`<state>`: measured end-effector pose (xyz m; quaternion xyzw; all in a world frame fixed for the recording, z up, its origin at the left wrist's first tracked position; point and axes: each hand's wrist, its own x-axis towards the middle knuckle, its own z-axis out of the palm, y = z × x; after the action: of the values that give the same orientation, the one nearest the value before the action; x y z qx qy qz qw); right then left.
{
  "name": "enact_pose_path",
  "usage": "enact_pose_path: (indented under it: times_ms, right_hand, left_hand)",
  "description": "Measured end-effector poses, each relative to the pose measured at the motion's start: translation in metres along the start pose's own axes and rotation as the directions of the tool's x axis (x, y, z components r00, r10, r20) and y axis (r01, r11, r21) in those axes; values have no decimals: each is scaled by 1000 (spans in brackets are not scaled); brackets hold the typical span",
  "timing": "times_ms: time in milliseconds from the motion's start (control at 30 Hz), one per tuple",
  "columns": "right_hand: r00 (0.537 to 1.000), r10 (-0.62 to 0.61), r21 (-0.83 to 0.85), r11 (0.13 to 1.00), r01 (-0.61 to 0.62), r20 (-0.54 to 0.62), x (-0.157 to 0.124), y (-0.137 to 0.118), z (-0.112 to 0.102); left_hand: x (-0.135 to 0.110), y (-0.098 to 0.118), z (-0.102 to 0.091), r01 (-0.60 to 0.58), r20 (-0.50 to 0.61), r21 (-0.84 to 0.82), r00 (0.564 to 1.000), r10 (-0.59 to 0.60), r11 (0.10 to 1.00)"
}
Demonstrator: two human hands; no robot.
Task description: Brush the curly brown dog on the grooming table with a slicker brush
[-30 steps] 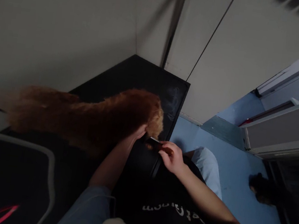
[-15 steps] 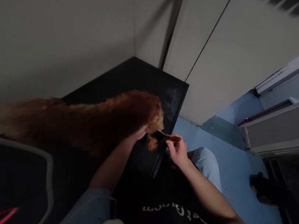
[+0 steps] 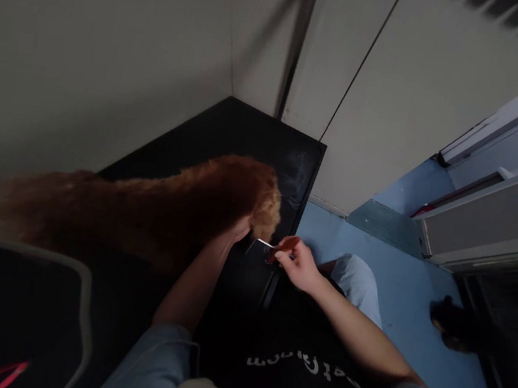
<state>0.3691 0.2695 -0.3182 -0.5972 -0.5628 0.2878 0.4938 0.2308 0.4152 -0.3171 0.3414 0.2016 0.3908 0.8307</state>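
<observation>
A dog with curly reddish-brown fur (image 3: 202, 189) stands on a black grooming table (image 3: 249, 125), its rear toward the table's right end. My left hand (image 3: 241, 227) is closed at the dog's hind leg, with the fingers partly hidden by fur. In my right hand (image 3: 296, 262) is a slicker brush (image 3: 288, 244), gripped by its brown wooden handle. The brush's bent metal head points left, just below the pale fur of the dog's rear. Whether the head touches the fur I cannot tell.
Pale wall panels (image 3: 164, 46) border the table's far side. A grey curved tube or cord (image 3: 85, 298) crosses the lower left, near a pink strip (image 3: 2, 373). On the blue floor (image 3: 413, 293) at right is a dark animal (image 3: 453, 321). A doorway lies beyond.
My right hand has drawn slightly left and down, turning the brush so its head lies lower, away from the fur tuft. My left hand stays at the leg.
</observation>
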Motion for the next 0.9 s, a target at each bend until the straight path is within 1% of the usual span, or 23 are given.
enact_pose_path:
  times_ms: [33, 67, 100, 167, 200, 233, 267, 300, 333, 367, 400, 467, 500, 533, 567, 600, 633, 667, 700, 767, 800, 867, 900]
  right_hand:
    - [999, 13, -15, 1000, -13, 41, 0, 0, 1]
    - [1000, 17, -34, 999, -17, 12, 0, 0, 2]
    - [997, 11, -54, 998, -15, -71, 0, 1, 3]
    - [966, -33, -85, 996, 12, -257, -2, 2, 2]
    - [951, -53, -84, 996, 28, -305, -4, 3, 3]
    - [950, -59, -68, 997, 40, -305, -6, 4, 3]
    - [966, -49, -41, 998, 40, -255, -7, 5, 4]
    - [984, -27, -11, 1000, 25, -175, -8, 6, 5]
    - [995, -2, 13, 1000, 3, -96, -8, 7, 6]
    - [998, 19, 26, 1000, -18, -53, -7, 8, 6]
    - [997, 28, 29, 999, -26, -71, -6, 9, 6]
    - [971, 5, 9, 1000, -3, -238, -3, 10, 2]
    - [955, -22, -9, 1000, 20, -294, -1, 9, 1]
    - [960, -51, -31, 999, 44, -274, -1, 7, -1]
    - [981, -77, -55, 996, 68, -181, 0, 5, -2]
    - [995, -92, -81, 993, 88, -49, 0, 2, -3]
    - [993, -97, -106, 989, 104, 71, 0, -1, -3]
    - [986, -97, -133, 984, 116, 138, 0, -4, -3]
    - [985, -106, -161, 979, 128, 138, 1, -7, -3]
    - [986, -167, -200, 965, 168, 19, 1, -10, -3]
    - [978, -208, -210, 958, 198, -30, 0, -10, -3]
    - [963, -263, -213, 946, 244, -65, -2, -9, -3]
    - [960, -265, -204, 948, 244, -86, -4, -7, -2]
  left_hand:
    - [1, -2, -2, -13, 2, 14, 1000, 13, 1000]
    - [2, -4, -4, -14, 3, 28, 1000, 14, 1000]
    - [4, -7, -7, -4, 0, 42, 1000, 4, 999]
    - [6, -12, -13, 31, -19, 65, 999, -30, 997]
    - [7, -13, -14, 37, -34, 70, 999, -35, 997]
    - [7, -14, -15, 32, -45, 70, 999, -29, 997]
    - [8, -14, -15, 16, -48, 66, 999, -13, 998]
    - [7, -13, -14, -4, -43, 61, 999, 6, 998]
    - [7, -12, -12, -22, -35, 55, 999, 24, 998]
    - [6, -11, -10, -34, -26, 51, 999, 36, 998]
    - [5, -10, -8, -35, -14, 50, 999, 36, 998]
    - [4, -8, -6, -12, 11, 48, 1000, 11, 999]
    - [4, -8, -7, 0, 16, 47, 1000, -1, 999]
    - [4, -8, -7, 5, 16, 46, 1000, -5, 999]
    - [4, -9, -9, 5, 13, 47, 1000, -6, 999]
    - [4, -10, -10, 2, 9, 51, 1000, -3, 999]
    - [5, -11, -12, -1, 1, 54, 1000, 1, 999]
    - [5, -13, -13, -3, -13, 54, 1000, 4, 999]
    - [6, -14, -15, 3, -28, 53, 1000, -1, 999]
    - [7, -16, -17, 36, -65, 57, 997, -33, 998]
    - [7, -16, -17, 51, -75, 60, 996, -47, 997]
    - [8, -15, -18, 51, -64, 63, 997, -47, 997]
    - [8, -13, -18, 42, -45, 51, 998, -40, 998]
